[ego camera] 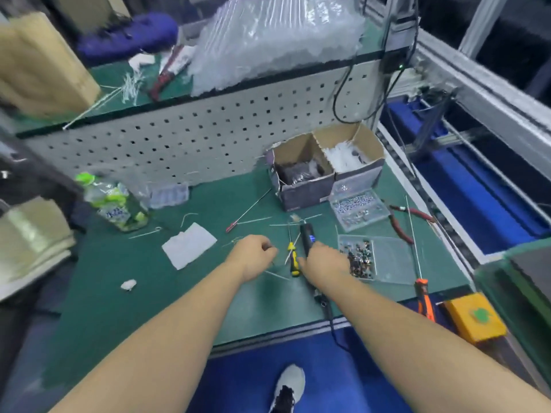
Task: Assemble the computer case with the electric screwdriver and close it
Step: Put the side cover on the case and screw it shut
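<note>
A black electric screwdriver (307,238) lies on the green bench mat (125,293), and its cable runs off the front edge. My right hand (325,260) grips the screwdriver's body. To its left my left hand (253,253) hovers over the mat with its fingers curled; something small may be pinched there, but blur hides it. Just right of my right hand, a clear tray of screws (362,259) sits on the mat. No computer case shows in the view.
A yellow-handled screwdriver (293,260) lies between my hands. Red pliers (401,225), an orange-handled screwdriver (423,296), a second screw box (359,208), two cardboard boxes (310,174), a bottle (114,201), a white cloth (189,244) and loose cable ties lie around. A yellow box (474,317) sits front right.
</note>
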Demonstrator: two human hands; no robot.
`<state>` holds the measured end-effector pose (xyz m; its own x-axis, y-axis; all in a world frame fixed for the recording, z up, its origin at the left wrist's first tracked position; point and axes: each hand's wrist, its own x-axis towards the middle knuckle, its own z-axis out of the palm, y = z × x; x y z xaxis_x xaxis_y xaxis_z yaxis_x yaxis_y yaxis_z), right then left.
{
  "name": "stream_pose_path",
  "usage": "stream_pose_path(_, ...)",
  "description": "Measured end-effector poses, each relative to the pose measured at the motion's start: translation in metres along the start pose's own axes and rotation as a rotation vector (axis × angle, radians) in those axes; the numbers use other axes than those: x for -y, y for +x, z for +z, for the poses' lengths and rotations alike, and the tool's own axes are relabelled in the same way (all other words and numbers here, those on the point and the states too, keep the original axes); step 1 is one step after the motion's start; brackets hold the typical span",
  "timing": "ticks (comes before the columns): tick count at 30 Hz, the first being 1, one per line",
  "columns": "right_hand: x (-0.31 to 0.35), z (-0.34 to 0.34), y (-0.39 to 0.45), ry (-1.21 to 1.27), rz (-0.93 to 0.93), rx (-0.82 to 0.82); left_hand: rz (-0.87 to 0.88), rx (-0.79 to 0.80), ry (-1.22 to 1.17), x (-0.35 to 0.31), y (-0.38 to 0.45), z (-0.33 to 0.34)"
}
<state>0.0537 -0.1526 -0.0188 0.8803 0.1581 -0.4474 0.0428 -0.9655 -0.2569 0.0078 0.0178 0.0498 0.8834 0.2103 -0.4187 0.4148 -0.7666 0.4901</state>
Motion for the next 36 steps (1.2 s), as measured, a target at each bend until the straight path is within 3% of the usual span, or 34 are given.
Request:
stream_pose_path(4, 0.006, 0.013, 0.019, 0.077, 0.154, 0.024, -0.026, -0.054, -0.129, 0.012, -0.02, 0.016)
stream_pose_path(9, -0.01, -0.023, 0.0, 0.165, 0.133, 0.05, 0.029, -0.077, -0.087, -0.021, -0.017, 0.006)
stream_pose_path(12, -0.042, -0.06, -0.029, 0.307, 0.097, 0.034, 0.198, -0.078, -0.08, -0.098, 0.01, 0.001)
stream_pose_path(17, -0.122, -0.123, -0.098, 0.563, 0.23, -0.122, 0.557, 0.078, 0.029, -0.258, 0.003, 0.048)
stream_pose_path(22, -0.223, -0.149, -0.206, 0.628, 0.52, -0.393, 0.795, 0.127, 0.012, -0.357, -0.073, 0.122)
stream_pose_path(27, -0.307, -0.136, -0.329, 0.695, 0.73, -0.551, 1.048, 0.344, -0.026, -0.414, -0.181, 0.198)
stream_pose_path(30, -0.341, -0.11, -0.401, 0.693, 0.762, -0.562, 1.078, 0.53, 0.024, -0.417, -0.228, 0.243)
stream_pose_path(36, -0.431, -0.034, -0.52, 0.595, 0.805, -0.422, 1.219, 0.488, 0.381, -0.393, -0.285, 0.355)
